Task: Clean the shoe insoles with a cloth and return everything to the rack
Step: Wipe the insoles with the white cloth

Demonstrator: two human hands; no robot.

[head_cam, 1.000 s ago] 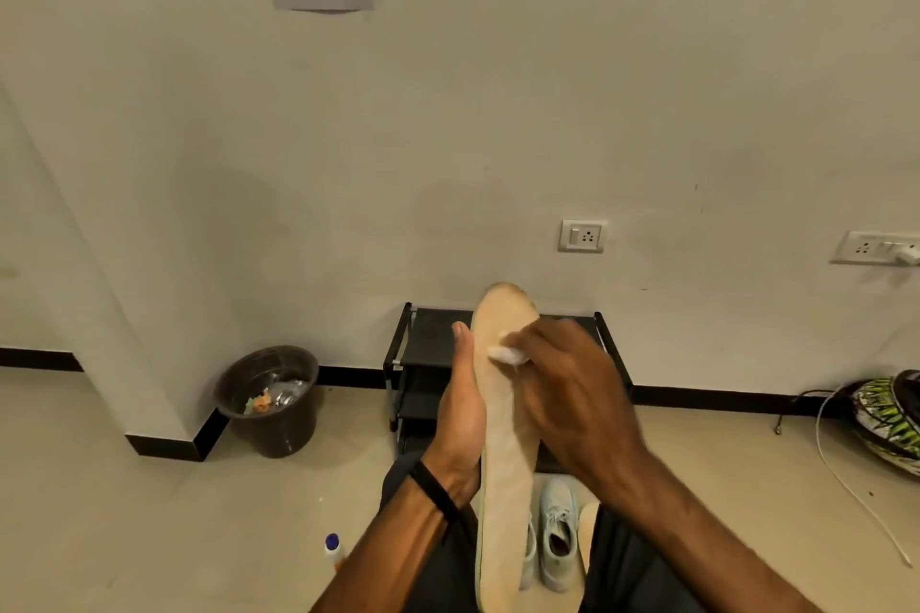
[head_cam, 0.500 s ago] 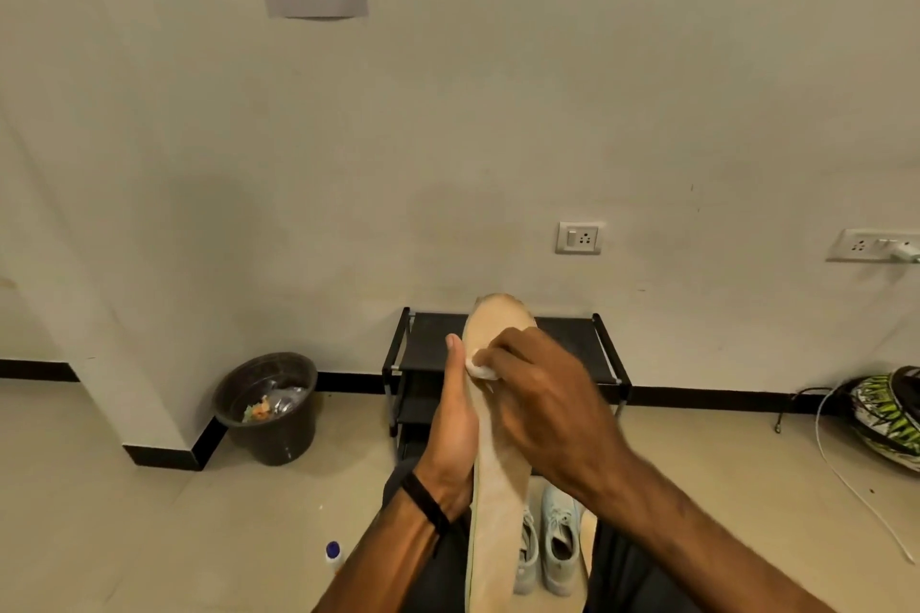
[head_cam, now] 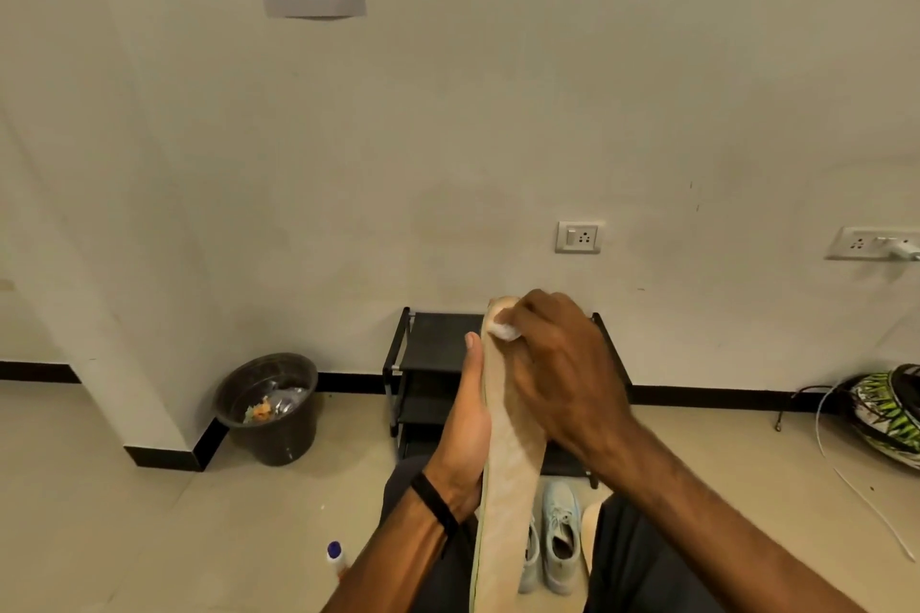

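Now the right hand (head_cam: 557,373), fingers curled around a white cloth (head_cam: 505,330), has slid up to the toe of the insole (head_cam: 513,463); the left hand (head_cam: 465,418) grips its edge upright, above the rack (head_cam: 433,343). Wiping of this face seems nearly finished.

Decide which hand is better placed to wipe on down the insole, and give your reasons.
Right. The right hand already presses the white cloth against the insole's top end, while the left hand supports the insole from behind.
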